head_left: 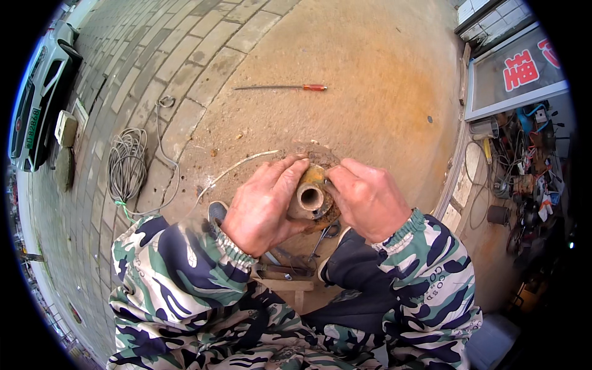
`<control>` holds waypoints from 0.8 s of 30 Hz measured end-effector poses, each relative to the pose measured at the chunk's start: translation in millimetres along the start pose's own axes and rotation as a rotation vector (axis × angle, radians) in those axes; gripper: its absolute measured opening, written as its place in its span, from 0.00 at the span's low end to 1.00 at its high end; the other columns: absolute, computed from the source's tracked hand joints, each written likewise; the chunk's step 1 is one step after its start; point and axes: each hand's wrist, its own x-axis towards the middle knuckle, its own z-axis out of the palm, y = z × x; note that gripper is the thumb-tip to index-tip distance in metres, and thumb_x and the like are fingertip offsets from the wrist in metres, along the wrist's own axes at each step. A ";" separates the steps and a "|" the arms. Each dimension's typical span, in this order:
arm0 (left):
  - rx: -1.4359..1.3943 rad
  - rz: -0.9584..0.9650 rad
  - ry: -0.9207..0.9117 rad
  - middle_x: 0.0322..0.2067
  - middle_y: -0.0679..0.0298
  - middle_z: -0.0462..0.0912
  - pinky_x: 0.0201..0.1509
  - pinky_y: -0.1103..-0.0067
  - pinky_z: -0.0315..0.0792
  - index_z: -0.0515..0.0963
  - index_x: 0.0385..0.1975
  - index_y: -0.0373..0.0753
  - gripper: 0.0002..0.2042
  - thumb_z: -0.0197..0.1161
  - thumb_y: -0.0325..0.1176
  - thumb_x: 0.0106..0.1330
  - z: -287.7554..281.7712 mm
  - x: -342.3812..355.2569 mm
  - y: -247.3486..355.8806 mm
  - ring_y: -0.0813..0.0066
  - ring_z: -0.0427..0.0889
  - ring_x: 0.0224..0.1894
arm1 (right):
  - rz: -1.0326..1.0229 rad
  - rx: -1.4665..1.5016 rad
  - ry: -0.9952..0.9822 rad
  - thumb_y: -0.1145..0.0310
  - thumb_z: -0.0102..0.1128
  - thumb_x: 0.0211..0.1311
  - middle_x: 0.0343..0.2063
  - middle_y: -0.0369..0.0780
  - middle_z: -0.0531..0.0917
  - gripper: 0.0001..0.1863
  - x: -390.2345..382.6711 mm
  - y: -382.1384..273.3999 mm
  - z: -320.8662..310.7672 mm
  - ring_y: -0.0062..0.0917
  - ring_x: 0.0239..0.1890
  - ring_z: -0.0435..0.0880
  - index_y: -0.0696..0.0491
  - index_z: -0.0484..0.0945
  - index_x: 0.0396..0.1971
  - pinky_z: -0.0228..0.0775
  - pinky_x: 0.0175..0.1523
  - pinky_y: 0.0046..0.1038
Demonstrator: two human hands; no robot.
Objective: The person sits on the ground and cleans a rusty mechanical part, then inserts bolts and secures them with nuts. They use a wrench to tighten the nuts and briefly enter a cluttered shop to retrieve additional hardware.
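A dirty, rusty metal part (310, 197) with a round pipe opening facing up stands between my hands, and its upper side shows yellowish brown. My left hand (262, 200) wraps around its left side, fingers over the far edge and thumb near the bottom. At its upper right edge my right hand (367, 197) is closed, thumb and forefinger pinched together against the part. Whatever lies between those right fingertips is too small and covered to name. Brown dirt lies around the part.
A screwdriver (313, 87) with a red handle lies beyond my hands. At left are a coiled grey cable (127, 163) and a parked car (40, 98). Pliers-like handles (320, 240) lie by my shoes. Assorted machine parts (524, 185) crowd the right, beside a glass door (518, 71).
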 end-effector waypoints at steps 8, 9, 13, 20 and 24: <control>-0.014 -0.014 0.003 0.60 0.48 0.77 0.64 0.63 0.75 0.71 0.64 0.33 0.46 0.85 0.39 0.40 2.2 -1.6 -1.4 0.46 0.78 0.60 | -0.056 -0.065 -0.017 0.76 0.67 0.58 0.31 0.46 0.78 0.09 -1.4 0.0 -7.0 0.45 0.32 0.84 0.58 0.81 0.39 0.78 0.36 0.40; -0.006 -0.020 0.005 0.60 0.48 0.77 0.64 0.63 0.75 0.71 0.64 0.33 0.46 0.85 0.38 0.40 0.3 -3.4 -2.0 0.46 0.78 0.59 | -0.072 -0.078 -0.010 0.76 0.65 0.58 0.30 0.45 0.78 0.08 0.4 -2.4 -3.8 0.44 0.33 0.84 0.58 0.80 0.38 0.78 0.36 0.40; -0.028 0.024 0.024 0.60 0.48 0.78 0.63 0.63 0.76 0.72 0.64 0.32 0.47 0.85 0.38 0.38 8.7 2.5 -3.2 0.46 0.79 0.58 | -0.136 -0.163 -0.012 0.78 0.61 0.55 0.28 0.44 0.75 0.05 0.1 -1.0 -8.2 0.42 0.32 0.82 0.57 0.76 0.32 0.77 0.36 0.40; -0.031 0.048 0.025 0.60 0.48 0.79 0.64 0.66 0.77 0.72 0.64 0.33 0.48 0.87 0.38 0.36 20.4 7.3 -4.3 0.48 0.80 0.59 | -0.061 -0.236 -0.038 0.77 0.62 0.57 0.30 0.47 0.81 0.06 -5.4 0.6 -7.5 0.41 0.33 0.85 0.59 0.76 0.34 0.79 0.37 0.39; -0.013 -0.131 0.019 0.60 0.52 0.80 0.68 0.70 0.76 0.73 0.65 0.34 0.47 0.87 0.30 0.38 4.4 -18.1 -13.2 0.58 0.81 0.61 | 0.135 0.125 -0.178 0.67 0.71 0.62 0.32 0.49 0.88 0.16 18.0 23.8 -4.3 0.32 0.34 0.90 0.63 0.82 0.43 0.82 0.41 0.32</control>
